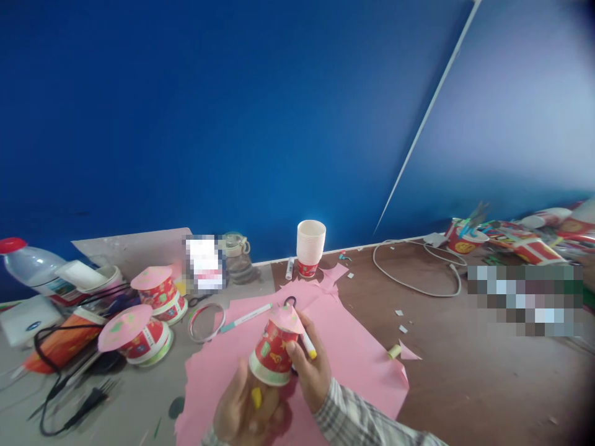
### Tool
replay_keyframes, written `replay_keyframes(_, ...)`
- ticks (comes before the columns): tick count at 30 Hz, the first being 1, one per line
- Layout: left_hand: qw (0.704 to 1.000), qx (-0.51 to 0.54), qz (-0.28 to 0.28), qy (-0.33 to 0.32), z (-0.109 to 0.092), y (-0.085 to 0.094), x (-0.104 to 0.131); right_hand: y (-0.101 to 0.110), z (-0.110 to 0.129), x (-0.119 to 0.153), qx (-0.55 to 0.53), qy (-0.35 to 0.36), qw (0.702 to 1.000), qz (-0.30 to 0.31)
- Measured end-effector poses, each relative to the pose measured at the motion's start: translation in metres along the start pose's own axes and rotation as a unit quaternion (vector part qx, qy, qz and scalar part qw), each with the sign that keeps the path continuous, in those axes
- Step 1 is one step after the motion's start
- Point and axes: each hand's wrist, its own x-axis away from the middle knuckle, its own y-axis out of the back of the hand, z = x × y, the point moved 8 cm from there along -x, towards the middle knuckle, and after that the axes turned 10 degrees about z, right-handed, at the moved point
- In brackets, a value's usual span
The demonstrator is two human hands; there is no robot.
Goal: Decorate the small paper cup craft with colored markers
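A red patterned paper cup (275, 350) is turned upside down, with a pink paper piece (284, 318) on top of it. My right hand (316, 368) is closed round the cup's right side. A white marker with a yellow end (307, 344) shows between the cup and those fingers. My left hand (244, 402) is curled just below the cup's rim, with a small yellow piece (256, 397) between its fingers. Whether the left thumb touches the rim I cannot tell. Under both hands lies a large pink paper sheet (357, 353); a dark scissor loop (290, 301) shows behind the cup.
Two decorated cup pieces (151, 334) (160, 291) stand left, near tape (207, 323), a plug cable (88, 402) and a bottle (32, 269). A teal marker (246, 318) lies on the sheet. Stacked cups (310, 244) stand behind, a white cable (418, 291) to the right.
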Motion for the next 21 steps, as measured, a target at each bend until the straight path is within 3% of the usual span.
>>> replay_keyframes(2,0.998,-0.058,0.022,0.008,0.006,-0.003,0.001,0.001,-0.003,-0.001,-0.006,-0.012,1.0,-0.006)
replay_keyframes(6,0.997,-0.079,0.001,0.005,0.008,-0.001,0.0,0.004,-0.007,-0.001,0.021,-0.011,1.0,-0.014)
replay_keyframes(12,0.997,-0.012,-0.051,-0.05,-0.017,0.006,-0.006,0.009,0.013,0.008,0.132,0.074,0.987,-0.047)
replay_keyframes(14,0.996,0.005,-0.06,-0.064,-0.023,0.008,-0.007,0.001,0.026,0.013,0.171,0.11,0.979,-0.015)
replay_keyframes(18,0.995,0.011,-0.069,-0.069,-0.024,0.01,-0.007,-0.03,0.048,0.023,0.228,0.184,0.947,0.128)
replay_keyframes(21,0.996,-0.004,-0.071,-0.056,-0.022,0.011,-0.006,-0.04,0.059,0.031,0.231,0.254,0.926,0.159)
